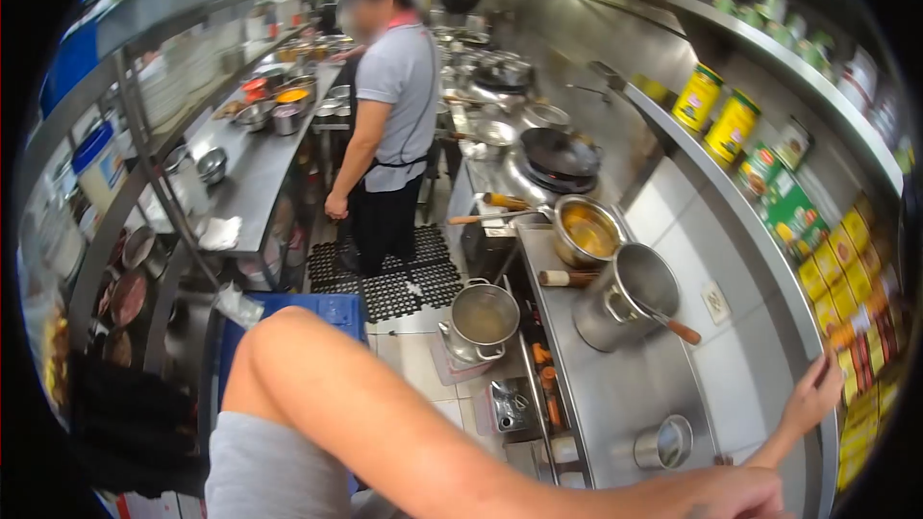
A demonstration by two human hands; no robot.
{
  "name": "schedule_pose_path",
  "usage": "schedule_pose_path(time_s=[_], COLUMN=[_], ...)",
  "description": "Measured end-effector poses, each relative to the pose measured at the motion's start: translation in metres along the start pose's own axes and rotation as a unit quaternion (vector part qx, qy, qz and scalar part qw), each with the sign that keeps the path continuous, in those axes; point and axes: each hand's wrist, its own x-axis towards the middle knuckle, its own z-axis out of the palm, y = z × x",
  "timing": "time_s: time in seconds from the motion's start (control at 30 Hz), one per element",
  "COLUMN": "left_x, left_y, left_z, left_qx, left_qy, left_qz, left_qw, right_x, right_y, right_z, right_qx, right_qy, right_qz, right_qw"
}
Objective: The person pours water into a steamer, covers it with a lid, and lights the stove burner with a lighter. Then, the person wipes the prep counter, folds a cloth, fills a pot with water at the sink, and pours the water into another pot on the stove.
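Observation:
My left arm crosses the foreground from a grey sleeve at the lower left, its elbow raised. At the lower right my left hand [738, 493] is curled, partly cut off by the frame edge; what its fingers hold, if anything, is hidden. Farther right, my right hand [812, 394] reaches up to the wall shelf, fingers stretched toward an orange packet [850, 332] and stacked yellow boxes [835, 274]. Whether the fingertips touch them is unclear. Below the shelf, a small metal pot [663, 442] stands on the steel counter [615, 394].
A co-worker [392, 106] stands in the aisle on a black mat [385, 279]. A tall pot [630, 298] with a wooden-handled utensil and a pan of orange liquid [586, 231] stand right. A pot [484, 317] sits low in the aisle, near a blue bin [327, 306].

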Motion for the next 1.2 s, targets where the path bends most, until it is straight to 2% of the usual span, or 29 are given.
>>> schedule_pose_path(time_s=[0.13, 0.2, 0.23, 0.3, 0.33, 0.4, 0.53, 0.63, 0.67, 0.77, 0.87, 0.9, 0.97, 1.03, 1.07, 1.1, 1.13, 1.2], left_x=[0.019, 0.017, 0.002, -0.015, -0.020, -0.027, -0.032, -0.038, -0.038, -0.006, 0.014, 0.019, 0.034, 0.061, 0.076, 0.095, 0.116, 0.180], left_y=[-0.084, -0.072, -0.068, -0.058, -0.060, -0.065, -0.089, -0.088, -0.084, -0.089, -0.095, -0.092, -0.086, -0.090, -0.091, -0.096, -0.092, -0.087], left_z=[-0.005, -0.011, -0.023, -0.022, -0.012, -0.008, -0.020, 0.001, 0.005, 0.008, 0.003, -0.001, -0.009, -0.020, -0.019, -0.023, -0.027, -0.051], left_qx=[-0.027, -0.086, -0.127, -0.068, 0.031, 0.163, 0.195, 0.080, 0.048, 0.053, 0.109, 0.167, 0.292, 0.419, 0.472, 0.469, 0.477, 0.491], left_qy=[-0.014, -0.055, -0.092, -0.057, 0.012, 0.088, 0.119, 0.148, 0.151, 0.084, 0.028, 0.022, 0.021, 0.025, 0.062, 0.117, 0.123, 0.137], left_qz=[0.229, 0.238, 0.191, 0.208, 0.271, 0.358, 0.430, 0.313, 0.273, 0.263, 0.247, 0.240, 0.235, 0.244, 0.247, 0.281, 0.284, 0.374], left_qw=[0.973, 0.966, 0.969, 0.974, 0.962, 0.915, 0.873, 0.935, 0.949, 0.960, 0.962, 0.956, 0.927, 0.874, 0.844, 0.829, 0.823, 0.775], right_x=[0.000, 0.002, 0.001, 0.002, 0.003, 0.001, -0.003, 0.000, 0.002, 0.002, 0.004, 0.004, 0.003, 0.000, 0.000, 0.001, 0.004, 0.001], right_y=[-0.015, -0.019, -0.019, -0.021, -0.022, -0.017, -0.016, -0.027, -0.027, -0.021, -0.024, -0.026, -0.025, -0.018, -0.016, -0.015, -0.016, -0.007], right_z=[-0.002, -0.002, 0.000, 0.001, 0.002, 0.004, 0.001, -0.008, -0.009, -0.005, -0.006, -0.010, -0.013, -0.010, -0.009, -0.011, -0.013, -0.018], right_qx=[-0.052, -0.060, -0.067, -0.070, -0.070, -0.069, -0.060, -0.033, -0.023, -0.018, -0.034, -0.037, -0.021, -0.004, -0.006, -0.006, 0.000, 0.012], right_qy=[0.044, 0.062, 0.071, 0.084, 0.090, 0.088, 0.037, 0.016, 0.033, 0.060, 0.070, 0.034, 0.029, 0.036, 0.033, 0.030, 0.032, 0.023], right_qz=[-0.037, -0.044, -0.040, -0.044, -0.045, -0.035, 0.016, 0.042, 0.020, -0.019, -0.010, 0.022, 0.023, 0.020, 0.023, 0.024, 0.026, 0.029], right_qw=[0.997, 0.995, 0.994, 0.993, 0.992, 0.993, 0.997, 0.998, 0.999, 0.998, 0.997, 0.999, 0.999, 0.999, 0.999, 0.999, 0.999, 0.999])
